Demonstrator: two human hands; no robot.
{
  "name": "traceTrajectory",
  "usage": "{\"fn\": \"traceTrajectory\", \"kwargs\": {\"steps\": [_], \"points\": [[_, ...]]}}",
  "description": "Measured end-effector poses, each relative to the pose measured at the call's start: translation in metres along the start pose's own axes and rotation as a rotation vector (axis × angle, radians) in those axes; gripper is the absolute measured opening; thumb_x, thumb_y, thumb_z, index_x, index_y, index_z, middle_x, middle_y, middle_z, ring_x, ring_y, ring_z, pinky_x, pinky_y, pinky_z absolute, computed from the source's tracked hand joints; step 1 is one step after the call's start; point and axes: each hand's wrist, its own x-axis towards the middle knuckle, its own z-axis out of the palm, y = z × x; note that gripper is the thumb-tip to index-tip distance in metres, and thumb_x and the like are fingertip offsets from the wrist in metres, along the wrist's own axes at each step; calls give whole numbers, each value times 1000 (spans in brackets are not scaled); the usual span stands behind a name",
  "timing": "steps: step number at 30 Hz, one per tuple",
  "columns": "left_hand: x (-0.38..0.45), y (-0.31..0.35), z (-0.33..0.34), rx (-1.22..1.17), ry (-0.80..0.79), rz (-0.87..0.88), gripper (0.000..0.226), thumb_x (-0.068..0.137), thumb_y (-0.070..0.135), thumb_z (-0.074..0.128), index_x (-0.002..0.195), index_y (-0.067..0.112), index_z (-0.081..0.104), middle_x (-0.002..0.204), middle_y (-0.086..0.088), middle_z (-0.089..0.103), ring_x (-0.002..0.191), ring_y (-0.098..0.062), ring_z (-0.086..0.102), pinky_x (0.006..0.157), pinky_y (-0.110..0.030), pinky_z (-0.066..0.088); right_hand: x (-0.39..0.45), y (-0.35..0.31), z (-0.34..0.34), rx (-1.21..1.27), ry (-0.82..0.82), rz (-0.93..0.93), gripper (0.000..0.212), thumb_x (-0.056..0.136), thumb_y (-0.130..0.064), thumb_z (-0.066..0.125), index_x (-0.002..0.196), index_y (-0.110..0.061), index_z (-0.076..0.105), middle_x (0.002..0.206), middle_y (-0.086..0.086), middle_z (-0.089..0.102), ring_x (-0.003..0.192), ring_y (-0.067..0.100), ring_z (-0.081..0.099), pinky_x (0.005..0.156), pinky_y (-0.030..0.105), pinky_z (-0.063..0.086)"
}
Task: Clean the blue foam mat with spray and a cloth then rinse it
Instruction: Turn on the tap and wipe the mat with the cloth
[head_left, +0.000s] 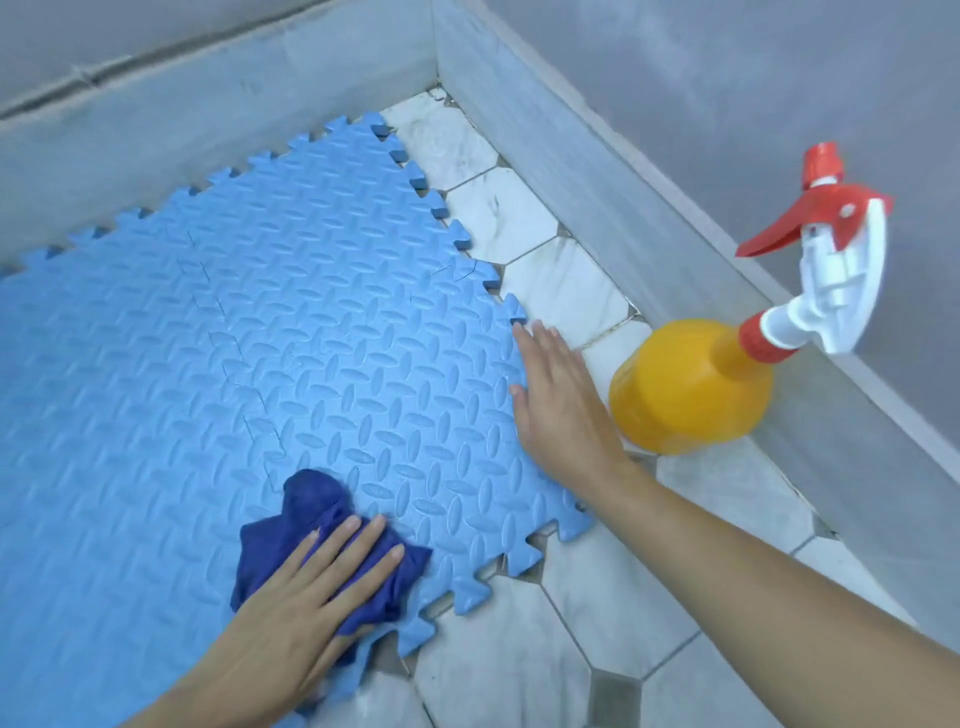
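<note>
The blue foam mat (260, 332), made of interlocking tiles with toothed edges, lies flat on the floor and fills the left half of the view. A crumpled dark blue cloth (311, 514) rests on its near right part. My left hand (306, 597) presses flat on the cloth, fingers spread over it. My right hand (561, 400) lies flat and open on the mat's right edge, holding nothing. Just right of that hand a yellow spray bottle (691, 384) with a red and white trigger head (831, 249) stands on the floor.
The floor is pale marble tile (566, 613) with small dark insets. A low grey skirting and wall (623, 197) run along the right side and meet another wall (156, 109) behind the mat, forming a corner at the top middle.
</note>
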Motion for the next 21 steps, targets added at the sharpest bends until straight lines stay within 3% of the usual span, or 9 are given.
{"fn": "traceTrajectory", "kwargs": {"steps": [3,7,11,15,17,21], "points": [[-3,7,0,-42,27,-76,54,100,36,19,152,22,15,158,-5,19,146,-23,15,117,-37,11,-71,10,-1,-113,39,25,71,98,-47,39,155,-9,18,163,14,12,152,25,8,122,42,17],[59,2,-10,-44,107,-192,55,99,39,22,152,24,18,159,-4,15,146,-24,17,116,-39,13,-115,35,1,-121,-17,42,104,83,-76,42,156,-8,9,164,6,4,152,16,-3,121,34,10],[166,-16,-29,-154,161,-387,58,97,47,13,152,26,14,160,-1,9,147,-22,8,118,-42,9,-114,37,3,-178,-63,16,112,81,-80,39,155,-1,8,164,11,2,152,19,-9,122,34,6],[235,-17,-42,-191,189,-543,55,101,42,23,152,23,18,160,-3,12,147,-26,7,117,-44,5,-114,39,0,-221,-82,1,111,82,-80,37,155,-1,6,164,12,2,152,22,-6,121,37,8],[222,4,-36,-160,181,-440,57,99,44,20,152,22,17,160,-3,13,147,-26,8,118,-44,6,-114,40,-3,-230,-96,-12,111,82,-81,35,155,-4,3,164,10,-2,152,21,-8,121,38,8],[142,56,-15,-92,84,-35,57,97,42,23,150,20,24,159,-2,19,146,-24,16,115,-44,15,-116,41,-5,-198,-115,-26,109,83,-81,34,156,-7,2,164,8,-6,151,18,-11,123,39,6]]}}
